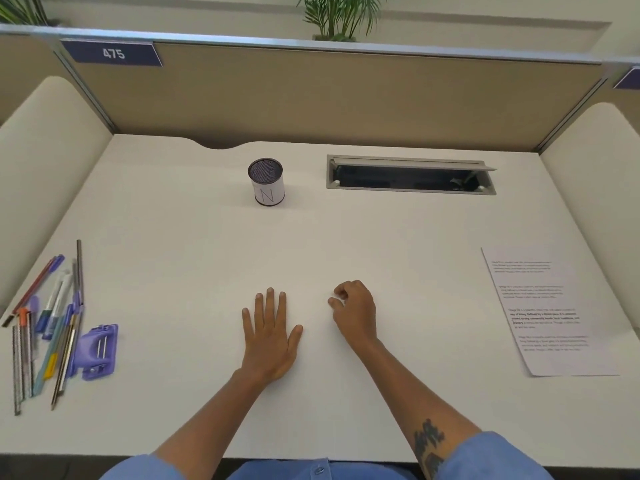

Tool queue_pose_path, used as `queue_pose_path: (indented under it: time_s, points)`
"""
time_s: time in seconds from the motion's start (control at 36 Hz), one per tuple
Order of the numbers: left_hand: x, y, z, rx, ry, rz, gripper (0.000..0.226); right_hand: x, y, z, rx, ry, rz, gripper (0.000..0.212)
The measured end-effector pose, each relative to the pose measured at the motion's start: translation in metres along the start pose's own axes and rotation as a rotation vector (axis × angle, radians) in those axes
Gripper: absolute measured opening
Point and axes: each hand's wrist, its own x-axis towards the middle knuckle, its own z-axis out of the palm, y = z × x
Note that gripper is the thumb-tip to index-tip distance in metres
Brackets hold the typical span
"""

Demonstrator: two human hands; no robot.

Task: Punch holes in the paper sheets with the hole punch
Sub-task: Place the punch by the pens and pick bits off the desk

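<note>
A purple hole punch lies at the near left of the white desk, beside a spread of pens. Printed paper sheets lie at the right side of the desk. My left hand rests flat on the desk near the middle, fingers spread, holding nothing. My right hand sits just to its right with fingers loosely curled and nothing in them. Both hands are far from the punch and from the paper.
Several pens and pencils lie at the left edge. A mesh pen cup stands at the back centre. An open cable tray is set into the desk at the back right. Padded partitions enclose three sides.
</note>
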Motion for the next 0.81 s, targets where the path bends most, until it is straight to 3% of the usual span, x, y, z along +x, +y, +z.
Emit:
queue_pose_path:
  time_s: [0.17,0.81]
  points:
    - [0.001,-0.002,0.003,0.003,0.018,-0.001,0.087,0.005,-0.001,0.002,-0.08,-0.005,-0.074,0.005]
    - [-0.002,0.002,0.001,0.027,0.025,-0.015,0.085,-0.002,-0.017,0.006,-0.47,-0.074,-0.225,0.028]
